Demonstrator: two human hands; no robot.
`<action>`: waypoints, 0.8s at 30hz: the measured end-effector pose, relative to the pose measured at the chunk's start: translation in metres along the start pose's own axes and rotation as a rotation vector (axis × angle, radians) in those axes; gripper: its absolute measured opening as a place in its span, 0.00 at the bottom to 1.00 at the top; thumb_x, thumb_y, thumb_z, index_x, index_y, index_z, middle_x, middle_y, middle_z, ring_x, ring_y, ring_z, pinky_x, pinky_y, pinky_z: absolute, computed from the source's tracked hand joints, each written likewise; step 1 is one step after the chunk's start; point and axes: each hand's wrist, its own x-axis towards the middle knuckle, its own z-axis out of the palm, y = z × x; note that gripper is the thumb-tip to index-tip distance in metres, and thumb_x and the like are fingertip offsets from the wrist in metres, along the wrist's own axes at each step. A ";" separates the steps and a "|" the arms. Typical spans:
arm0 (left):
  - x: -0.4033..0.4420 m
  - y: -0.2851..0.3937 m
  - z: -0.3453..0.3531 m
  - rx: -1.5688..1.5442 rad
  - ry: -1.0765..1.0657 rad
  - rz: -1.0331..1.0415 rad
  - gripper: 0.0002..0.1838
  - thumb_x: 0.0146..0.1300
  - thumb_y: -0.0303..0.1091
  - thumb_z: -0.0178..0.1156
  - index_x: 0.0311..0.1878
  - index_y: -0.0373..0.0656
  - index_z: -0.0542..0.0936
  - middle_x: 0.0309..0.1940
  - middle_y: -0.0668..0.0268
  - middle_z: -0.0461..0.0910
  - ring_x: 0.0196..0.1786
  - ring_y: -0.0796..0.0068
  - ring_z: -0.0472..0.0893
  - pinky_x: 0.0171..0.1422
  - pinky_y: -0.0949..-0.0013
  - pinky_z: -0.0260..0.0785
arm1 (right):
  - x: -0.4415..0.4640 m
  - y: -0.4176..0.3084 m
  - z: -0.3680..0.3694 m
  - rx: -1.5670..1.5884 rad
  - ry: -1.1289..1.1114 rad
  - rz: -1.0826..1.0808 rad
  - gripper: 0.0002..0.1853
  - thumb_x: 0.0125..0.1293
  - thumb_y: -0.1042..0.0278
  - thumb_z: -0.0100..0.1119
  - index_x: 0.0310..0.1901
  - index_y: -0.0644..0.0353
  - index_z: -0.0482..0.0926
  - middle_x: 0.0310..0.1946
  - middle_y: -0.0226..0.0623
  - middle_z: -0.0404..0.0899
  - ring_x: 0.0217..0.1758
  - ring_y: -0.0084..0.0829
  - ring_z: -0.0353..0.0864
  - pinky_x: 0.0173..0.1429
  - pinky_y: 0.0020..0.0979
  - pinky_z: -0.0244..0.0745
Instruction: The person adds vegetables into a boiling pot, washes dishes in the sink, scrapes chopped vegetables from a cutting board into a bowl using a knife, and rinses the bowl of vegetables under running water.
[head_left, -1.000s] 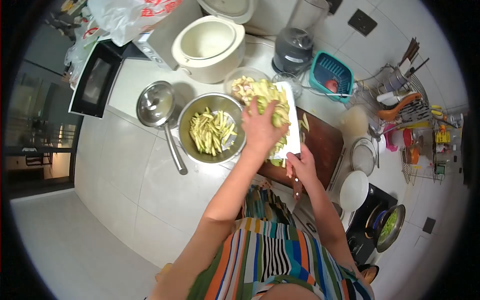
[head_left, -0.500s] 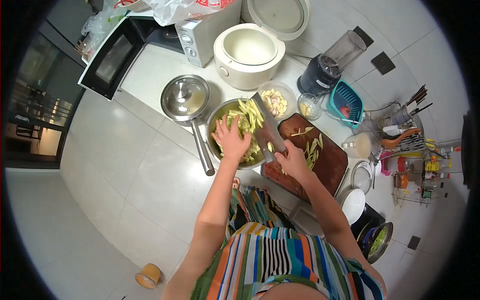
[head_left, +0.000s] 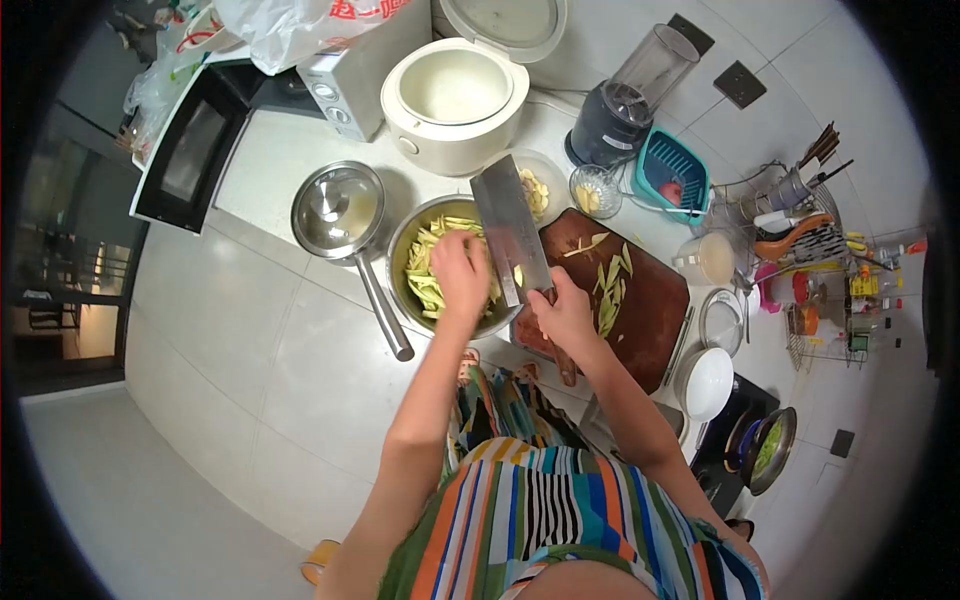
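A steel bowl (head_left: pixel 397 262) holds pale green vegetable strips (head_left: pixel 428 268). Over these strips is my left hand (head_left: pixel 462 275), its fingers bent and bunched beside the blade; whether anything is in them is hidden. My right hand (head_left: pixel 567 312) grips the wooden handle of a cleaver (head_left: pixel 512 232), whose broad blade tilts over the bowl's right side. A few bits of vegetable cling low on the blade. To the right, a brown cutting board (head_left: pixel 645 310) bears more cut slices (head_left: pixel 610 295).
A lidded saucepan (head_left: pixel 340 208) stands left of the bowl, its handle pointing toward me. Behind are an open rice cooker (head_left: pixel 455 130), a bowl of garlic (head_left: pixel 535 190), a glass dish (head_left: pixel 597 192), a blender (head_left: pixel 620 115) and a teal basket (head_left: pixel 673 165). A white bowl (head_left: pixel 705 385) sits near the stove.
My left hand has gone from spread fingers to bent, bunched ones. The strips that lay along the cleaver's upper blade are off it. The whole view has shifted slightly.
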 end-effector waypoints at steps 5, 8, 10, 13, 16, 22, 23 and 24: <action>-0.019 0.018 0.000 0.264 -0.066 0.174 0.13 0.50 0.38 0.53 0.36 0.41 0.70 0.37 0.58 0.67 0.45 0.58 0.64 0.51 0.56 0.52 | 0.000 0.019 0.002 0.125 -0.008 -0.019 0.09 0.53 0.71 0.52 0.34 0.63 0.66 0.14 0.36 0.71 0.11 0.25 0.70 0.16 0.27 0.63; -0.003 -0.008 -0.015 0.442 -0.137 0.074 0.12 0.49 0.30 0.54 0.38 0.40 0.69 0.39 0.53 0.66 0.46 0.55 0.64 0.51 0.55 0.55 | -0.019 0.021 -0.024 0.517 -0.118 0.033 0.07 0.56 0.73 0.49 0.35 0.63 0.65 0.14 0.33 0.68 0.09 0.22 0.66 0.14 0.24 0.60; 0.024 -0.005 -0.038 0.243 -0.138 0.115 0.13 0.48 0.28 0.55 0.39 0.40 0.69 0.38 0.53 0.68 0.43 0.55 0.67 0.48 0.60 0.59 | -0.027 0.031 -0.045 0.461 -0.120 -0.009 0.06 0.57 0.76 0.46 0.36 0.64 0.64 0.15 0.31 0.66 0.09 0.19 0.63 0.12 0.22 0.58; 0.070 -0.008 -0.058 0.087 -0.284 -0.070 0.09 0.50 0.29 0.55 0.36 0.38 0.73 0.30 0.56 0.73 0.33 0.61 0.75 0.38 0.66 0.67 | -0.037 0.043 -0.070 0.496 -0.069 0.051 0.06 0.55 0.76 0.48 0.35 0.64 0.65 0.15 0.32 0.66 0.09 0.19 0.64 0.13 0.22 0.59; 0.120 -0.027 -0.057 0.105 -0.457 -0.128 0.08 0.51 0.30 0.54 0.33 0.38 0.77 0.27 0.55 0.76 0.32 0.60 0.76 0.37 0.66 0.68 | -0.044 0.057 -0.083 0.495 0.065 0.178 0.05 0.54 0.78 0.48 0.32 0.64 0.65 0.14 0.33 0.66 0.09 0.21 0.64 0.13 0.22 0.59; 0.170 -0.098 -0.002 0.318 -0.963 0.102 0.08 0.47 0.29 0.56 0.32 0.38 0.77 0.28 0.54 0.76 0.32 0.61 0.76 0.39 0.68 0.68 | -0.050 0.071 -0.079 0.443 0.273 0.305 0.06 0.53 0.78 0.48 0.33 0.63 0.64 0.15 0.32 0.66 0.10 0.22 0.64 0.13 0.22 0.60; 0.170 -0.105 0.008 0.340 -1.052 0.129 0.07 0.48 0.29 0.56 0.31 0.38 0.77 0.28 0.54 0.76 0.32 0.59 0.76 0.38 0.65 0.67 | -0.050 0.070 -0.076 0.470 0.330 0.347 0.06 0.54 0.77 0.48 0.33 0.62 0.64 0.15 0.32 0.66 0.10 0.22 0.64 0.13 0.22 0.61; 0.171 -0.109 0.016 0.330 -1.067 0.117 0.07 0.48 0.29 0.56 0.31 0.38 0.77 0.28 0.54 0.76 0.32 0.59 0.76 0.38 0.65 0.67 | -0.050 0.072 -0.073 0.461 0.331 0.366 0.06 0.54 0.77 0.48 0.33 0.62 0.64 0.15 0.32 0.66 0.10 0.22 0.64 0.13 0.22 0.61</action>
